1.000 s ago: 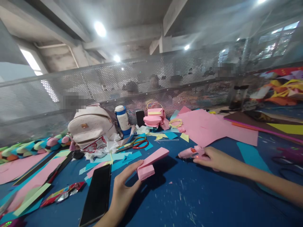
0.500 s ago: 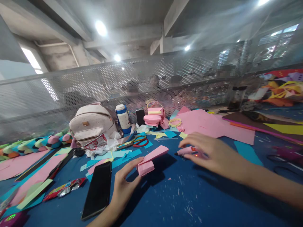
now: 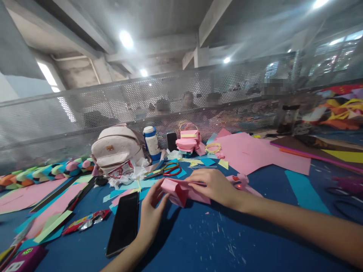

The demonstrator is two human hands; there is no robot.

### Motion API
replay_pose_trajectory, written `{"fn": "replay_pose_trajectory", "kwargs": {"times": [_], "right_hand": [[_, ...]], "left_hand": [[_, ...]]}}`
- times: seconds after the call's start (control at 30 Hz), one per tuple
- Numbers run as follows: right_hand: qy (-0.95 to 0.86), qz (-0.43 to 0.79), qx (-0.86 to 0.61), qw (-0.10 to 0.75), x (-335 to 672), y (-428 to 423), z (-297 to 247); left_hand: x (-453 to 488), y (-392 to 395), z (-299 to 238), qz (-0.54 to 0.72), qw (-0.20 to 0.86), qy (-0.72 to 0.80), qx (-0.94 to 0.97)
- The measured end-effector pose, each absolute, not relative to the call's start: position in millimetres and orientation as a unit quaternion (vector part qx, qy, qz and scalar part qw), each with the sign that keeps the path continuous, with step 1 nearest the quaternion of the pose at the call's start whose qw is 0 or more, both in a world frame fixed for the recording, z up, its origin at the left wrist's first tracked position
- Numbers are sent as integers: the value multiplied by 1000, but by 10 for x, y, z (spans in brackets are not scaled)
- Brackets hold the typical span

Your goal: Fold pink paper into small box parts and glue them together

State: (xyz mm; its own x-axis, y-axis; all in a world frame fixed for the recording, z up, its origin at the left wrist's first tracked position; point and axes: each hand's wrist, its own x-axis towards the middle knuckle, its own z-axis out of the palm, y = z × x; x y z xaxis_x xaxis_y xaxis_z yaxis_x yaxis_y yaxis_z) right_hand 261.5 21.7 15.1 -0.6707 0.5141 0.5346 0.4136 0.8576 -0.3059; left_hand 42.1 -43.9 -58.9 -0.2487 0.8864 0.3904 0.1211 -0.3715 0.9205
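Right hand (image 3: 217,186) has shifted left from pink plastic glue gun (image 3: 243,182), now pinching folded pink paper piece (image 3: 176,192). Left hand (image 3: 151,209) grips its left end.

A folded pink paper piece (image 3: 178,192) is held above a blue table (image 3: 204,241), its boxy end in the left hand (image 3: 151,209), its flat strip in the right hand (image 3: 214,187). A pink glue gun (image 3: 243,182) lies partly behind the right forearm, a black smartphone (image 3: 123,224) beside the left hand; farther back, scissors (image 3: 172,169) lie near a white-and-blue bottle (image 3: 152,142) and a cream backpack (image 3: 117,149)
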Motion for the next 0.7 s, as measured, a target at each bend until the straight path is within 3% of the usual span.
{"fn": "replay_pose_trajectory", "kwargs": {"times": [0.17,0.7], "right_hand": [[-911,99,-222,334,2564,122,111],[-908,127,-180,357,2527,-22,-18]], "left_hand": [[512,-475,-582,643,352,451,509],[583,-562,-538,641,341,455,516]]}}
